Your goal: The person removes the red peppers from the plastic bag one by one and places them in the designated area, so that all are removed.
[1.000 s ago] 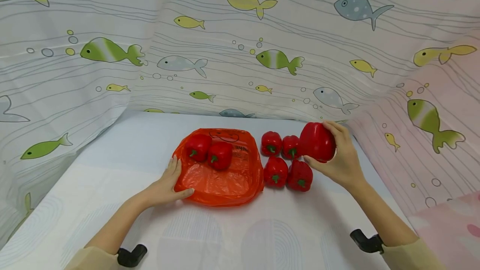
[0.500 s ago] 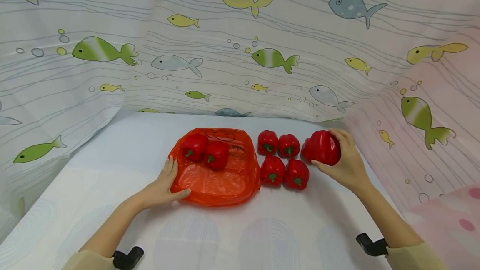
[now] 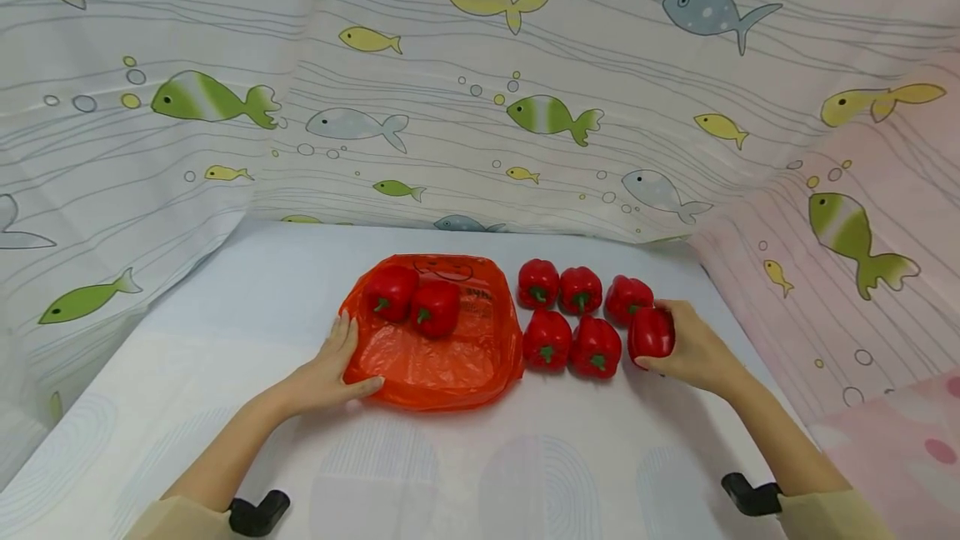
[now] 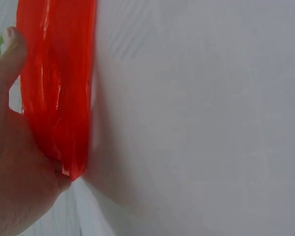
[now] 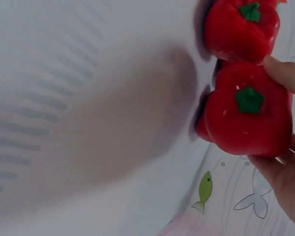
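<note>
An orange plastic bag [image 3: 435, 365], spread open like a shallow bowl, stands on the table with two red bell peppers [image 3: 392, 294] inside, towards its back left. My left hand [image 3: 326, 373] rests against the bag's left side, thumb and fingers spread along it; the left wrist view shows the thumb on the bag's wall [image 4: 59, 88]. On the right, my right hand [image 3: 693, 352] grips another red bell pepper [image 3: 651, 333] between thumb and fingers. Its green stem [image 5: 249, 100] shows in the right wrist view. Whether this pepper touches the table cannot be told.
Several more red bell peppers [image 3: 547, 342] stand in two rows just right of the bag. One pepper [image 3: 628, 300] of the back row is directly behind the held one. A fish-patterned cloth [image 3: 465, 107] hangs behind the table and along both sides.
My right hand has brought its pepper down and towards the front, uncovering the pepper at the right end of the back row. My left hand stays on the bag.
</note>
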Available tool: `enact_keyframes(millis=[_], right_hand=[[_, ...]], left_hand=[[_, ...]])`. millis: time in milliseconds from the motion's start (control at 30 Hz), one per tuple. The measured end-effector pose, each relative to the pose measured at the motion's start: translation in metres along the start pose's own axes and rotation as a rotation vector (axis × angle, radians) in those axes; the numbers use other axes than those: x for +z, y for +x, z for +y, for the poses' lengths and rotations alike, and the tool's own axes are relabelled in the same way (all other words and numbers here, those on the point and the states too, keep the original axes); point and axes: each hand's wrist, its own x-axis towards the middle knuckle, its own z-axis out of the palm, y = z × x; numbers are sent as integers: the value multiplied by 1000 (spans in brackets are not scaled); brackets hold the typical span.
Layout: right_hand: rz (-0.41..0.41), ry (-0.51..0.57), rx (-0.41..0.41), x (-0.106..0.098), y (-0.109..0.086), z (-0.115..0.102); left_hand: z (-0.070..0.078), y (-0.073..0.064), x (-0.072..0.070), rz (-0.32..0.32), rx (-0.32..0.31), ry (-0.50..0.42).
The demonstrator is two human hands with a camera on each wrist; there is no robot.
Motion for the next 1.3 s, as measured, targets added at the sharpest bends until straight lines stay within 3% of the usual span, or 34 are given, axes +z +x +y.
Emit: enact_keyframes(millis=[133, 433, 1033, 1300], right_hand=[[-78, 25, 29, 8, -1, 6], [-107, -13, -1, 19, 2, 8], [-134, -65, 49, 12, -3, 2], [-116, -24, 74, 4, -3, -5]], left_hand=[[1, 0, 0, 1, -3, 4], [1, 0, 0, -12, -13, 2], [2, -1, -1, -14, -13, -2], [1, 0, 0, -8, -7, -6]])
